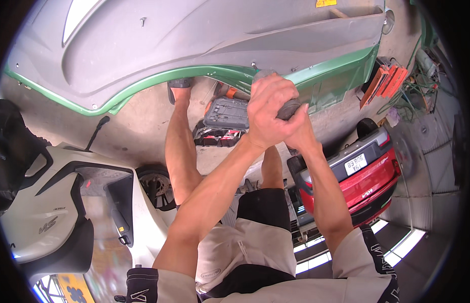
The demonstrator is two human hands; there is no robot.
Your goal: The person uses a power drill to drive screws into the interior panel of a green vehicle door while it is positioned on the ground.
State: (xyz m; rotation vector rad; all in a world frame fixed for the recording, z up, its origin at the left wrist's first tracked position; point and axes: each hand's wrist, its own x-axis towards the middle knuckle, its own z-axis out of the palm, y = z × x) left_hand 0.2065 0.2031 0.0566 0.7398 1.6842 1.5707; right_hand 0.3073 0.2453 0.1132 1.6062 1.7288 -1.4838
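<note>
A large grey panel with a green rim [144, 83] spans the upper part of the head view, with screws along its edge. At its lower edge, both my hands are closed around a dark-handled tool [289, 109], whose rounded dark end shows between them. My left hand [269, 103] wraps over the top of it. Partly behind, my right hand [299, 132] grips it from the right. A greyish part [265, 74] shows beyond my left knuckles, close to a screw [254, 65] in the panel. My hands hide most of the tool, so its exact kind cannot be made out.
On the floor between my legs lies an open grey tool case [226, 112] with red and black items. A white scooter [48, 212] stands at the left, a red car [366, 184] at the right. Orange pieces [385, 83] and tangled green hoses [414, 96] lie at the far right.
</note>
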